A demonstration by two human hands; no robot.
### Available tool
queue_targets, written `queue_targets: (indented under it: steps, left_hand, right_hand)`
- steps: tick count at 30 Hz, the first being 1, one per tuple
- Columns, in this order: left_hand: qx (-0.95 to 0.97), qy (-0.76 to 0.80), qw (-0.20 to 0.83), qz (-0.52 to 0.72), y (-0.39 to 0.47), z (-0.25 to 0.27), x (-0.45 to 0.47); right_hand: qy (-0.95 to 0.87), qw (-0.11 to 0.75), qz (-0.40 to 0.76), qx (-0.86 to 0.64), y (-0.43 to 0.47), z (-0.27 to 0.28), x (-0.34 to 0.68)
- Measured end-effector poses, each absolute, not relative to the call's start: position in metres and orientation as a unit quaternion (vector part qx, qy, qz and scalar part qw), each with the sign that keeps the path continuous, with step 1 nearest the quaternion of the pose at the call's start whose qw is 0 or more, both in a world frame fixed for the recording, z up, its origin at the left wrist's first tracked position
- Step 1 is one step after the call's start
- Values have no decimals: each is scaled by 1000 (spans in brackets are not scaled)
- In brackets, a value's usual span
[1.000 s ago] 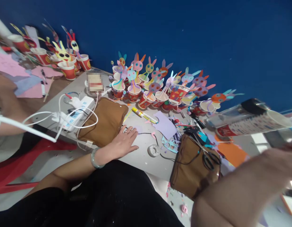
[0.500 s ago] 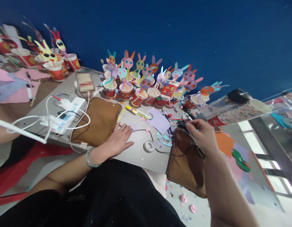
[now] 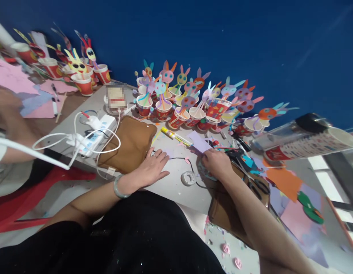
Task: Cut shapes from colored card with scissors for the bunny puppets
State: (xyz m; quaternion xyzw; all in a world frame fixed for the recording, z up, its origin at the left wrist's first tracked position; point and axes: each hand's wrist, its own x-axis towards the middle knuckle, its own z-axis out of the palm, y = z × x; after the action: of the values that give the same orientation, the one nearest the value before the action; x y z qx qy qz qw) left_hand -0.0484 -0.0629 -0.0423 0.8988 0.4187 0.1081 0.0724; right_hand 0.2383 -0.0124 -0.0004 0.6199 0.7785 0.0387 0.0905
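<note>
My left hand (image 3: 155,167) lies flat with its fingers spread, at the edge of a brown cushion-like pad (image 3: 130,140) and on the grey table (image 3: 176,194). My right hand (image 3: 218,163) has curled fingers, bent down over a light blue cut-out sheet (image 3: 205,171) beside a sheet of purple paper (image 3: 197,141). What its fingertips grip, if anything, is hidden. A white roll of tape (image 3: 188,178) sits between my hands. Dark-handled scissors (image 3: 259,186) rest by my right forearm on a second brown pad (image 3: 226,213).
Paper cups (image 3: 179,117) with rabbit-face figures crowd the back by the blue wall. A white power strip (image 3: 98,135) with looping cables stands left. A yellow marker (image 3: 167,132) lies centrally. Clear tube (image 3: 287,131), orange paper (image 3: 285,180) and green shape (image 3: 310,207) are right. Another person's arm (image 3: 10,110) shows left.
My right hand has moved left, from dark items above the right pad to the light blue cut-out sheet. My left hand stays flat. The whole view has shifted somewhat.
</note>
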Motion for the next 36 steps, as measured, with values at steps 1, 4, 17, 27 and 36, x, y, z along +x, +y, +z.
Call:
queue_targets:
  steps: [1,4,17,27,36]
  left_hand:
    - [899,418,71,109,-63,-43,-48]
    - [899,419,69,110,-63,-43,-48]
    - [893,434,86,83,-64,-32,-44]
    - [890,433,98,101,-63,-31,-45]
    - [893,430,92,96,-63,-31,-44]
  right_hand:
    - [771,79,34,631,-11,3,244]
    - [707,-44,36,705,-14,18,265]
    - [838,-22,21,545,-11,13,205]
    - [839,36,24,542,64,2,113]
    - [834,-69,-28,546,54,3,133]
